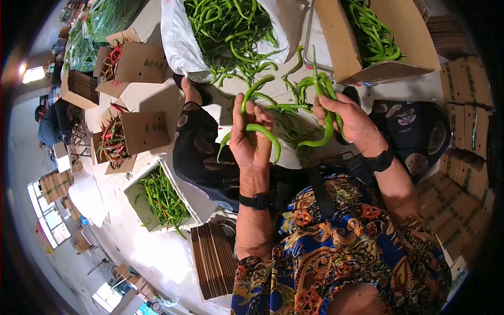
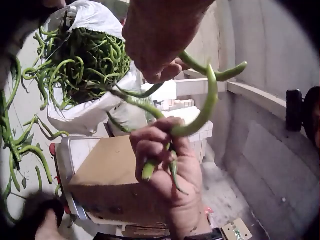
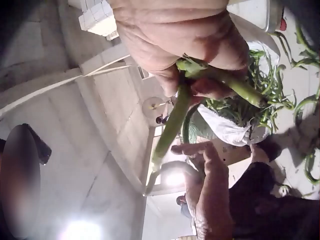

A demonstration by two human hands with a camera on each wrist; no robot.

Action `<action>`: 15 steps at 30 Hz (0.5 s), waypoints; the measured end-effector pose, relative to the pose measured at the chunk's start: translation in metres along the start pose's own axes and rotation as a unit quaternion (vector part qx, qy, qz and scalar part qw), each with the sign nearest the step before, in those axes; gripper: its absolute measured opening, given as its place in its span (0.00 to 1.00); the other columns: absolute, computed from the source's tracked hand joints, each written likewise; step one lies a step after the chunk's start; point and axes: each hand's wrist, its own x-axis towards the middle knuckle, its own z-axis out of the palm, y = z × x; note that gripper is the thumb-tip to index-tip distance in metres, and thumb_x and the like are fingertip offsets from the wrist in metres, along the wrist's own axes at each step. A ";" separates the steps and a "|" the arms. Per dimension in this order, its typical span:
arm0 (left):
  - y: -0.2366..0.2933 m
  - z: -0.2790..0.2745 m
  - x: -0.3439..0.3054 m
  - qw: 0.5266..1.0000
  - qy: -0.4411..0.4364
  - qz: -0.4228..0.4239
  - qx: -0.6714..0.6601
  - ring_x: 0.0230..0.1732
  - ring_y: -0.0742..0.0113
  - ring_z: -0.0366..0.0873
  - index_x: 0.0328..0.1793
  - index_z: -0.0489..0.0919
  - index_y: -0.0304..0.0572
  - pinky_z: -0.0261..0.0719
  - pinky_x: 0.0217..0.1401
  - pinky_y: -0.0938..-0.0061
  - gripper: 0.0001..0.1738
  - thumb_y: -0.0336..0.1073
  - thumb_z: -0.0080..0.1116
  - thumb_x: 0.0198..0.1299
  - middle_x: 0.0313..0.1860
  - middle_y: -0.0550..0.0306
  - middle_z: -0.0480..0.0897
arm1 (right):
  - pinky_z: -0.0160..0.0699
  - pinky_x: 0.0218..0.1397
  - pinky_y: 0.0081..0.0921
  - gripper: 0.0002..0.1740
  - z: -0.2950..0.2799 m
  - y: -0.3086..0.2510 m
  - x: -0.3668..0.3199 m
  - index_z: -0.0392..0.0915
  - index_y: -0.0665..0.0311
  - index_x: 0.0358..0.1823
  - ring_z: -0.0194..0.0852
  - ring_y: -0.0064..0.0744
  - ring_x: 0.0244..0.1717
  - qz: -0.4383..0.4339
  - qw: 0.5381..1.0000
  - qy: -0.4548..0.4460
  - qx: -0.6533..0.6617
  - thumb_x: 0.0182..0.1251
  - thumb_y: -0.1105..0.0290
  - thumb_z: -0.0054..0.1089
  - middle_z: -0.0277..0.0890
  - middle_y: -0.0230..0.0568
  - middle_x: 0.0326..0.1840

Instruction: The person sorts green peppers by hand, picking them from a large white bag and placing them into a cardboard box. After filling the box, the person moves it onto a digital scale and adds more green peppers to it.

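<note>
My left hand (image 1: 251,143), palm turned up, holds a few long curved green chili peppers (image 1: 269,133) between fingers and thumb. One bends up past the fingertips and another hooks down over the palm. To its right, my right hand (image 1: 353,119) grips several green chili peppers (image 1: 327,128), their ends sticking out above and below the fingers. In the left wrist view the right hand (image 2: 167,170) has its fingers curled round its peppers (image 2: 205,112). Beyond both hands, loose green peppers (image 1: 294,106) lie on the floor before an open white sack (image 1: 177,47) full of them.
An open carton (image 1: 412,37) of green peppers stands at upper right. On the left are two cartons of red peppers (image 1: 140,62) (image 1: 146,133) and a pale box (image 1: 184,197) of green ones. Flattened cardboard (image 1: 212,262) is stacked beside me; cartons (image 1: 464,126) line the right side.
</note>
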 end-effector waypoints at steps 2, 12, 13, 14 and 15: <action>-0.006 0.006 -0.002 0.998 -0.012 0.003 0.060 0.52 0.61 0.74 0.73 0.62 0.41 0.73 0.53 0.65 0.31 0.33 0.55 0.64 0.52 0.54 0.79 | 0.68 0.38 0.17 0.15 0.006 -0.007 -0.007 0.75 0.62 0.45 0.71 0.20 0.32 -0.030 0.999 0.011 -0.014 0.64 0.61 0.63 0.74 0.29 0.32; -0.027 0.029 -0.009 0.826 -0.102 -0.079 0.548 0.47 0.67 0.78 0.67 0.68 0.31 0.74 0.50 0.76 0.25 0.38 0.52 0.68 0.46 0.52 0.82 | 0.65 0.31 0.13 0.13 0.021 0.001 0.018 0.79 0.62 0.38 0.70 0.15 0.28 0.011 1.000 -0.009 0.020 0.60 0.61 0.68 0.71 0.23 0.24; -0.029 0.035 -0.012 0.815 -0.100 -0.074 0.566 0.48 0.67 0.78 0.66 0.69 0.31 0.74 0.53 0.75 0.25 0.38 0.52 0.68 0.46 0.52 0.82 | 0.65 0.31 0.13 0.13 0.017 0.004 0.023 0.79 0.62 0.38 0.70 0.15 0.28 0.021 0.998 -0.022 0.049 0.60 0.61 0.68 0.71 0.23 0.25; -0.027 0.041 -0.013 0.755 -0.103 -0.050 0.646 0.50 0.65 0.78 0.66 0.70 0.32 0.73 0.56 0.74 0.24 0.39 0.51 0.68 0.47 0.52 0.82 | 0.66 0.32 0.14 0.13 0.011 0.006 0.027 0.79 0.61 0.41 0.72 0.16 0.33 0.010 0.999 -0.007 0.031 0.60 0.63 0.68 0.74 0.25 0.30; -0.025 0.039 -0.015 0.756 -0.074 -0.024 0.650 0.51 0.65 0.78 0.65 0.71 0.32 0.73 0.57 0.73 0.23 0.40 0.51 0.68 0.48 0.52 0.81 | 0.67 0.33 0.15 0.13 0.007 0.003 0.027 0.78 0.61 0.41 0.72 0.17 0.34 -0.003 1.000 0.009 0.021 0.60 0.63 0.67 0.75 0.26 0.32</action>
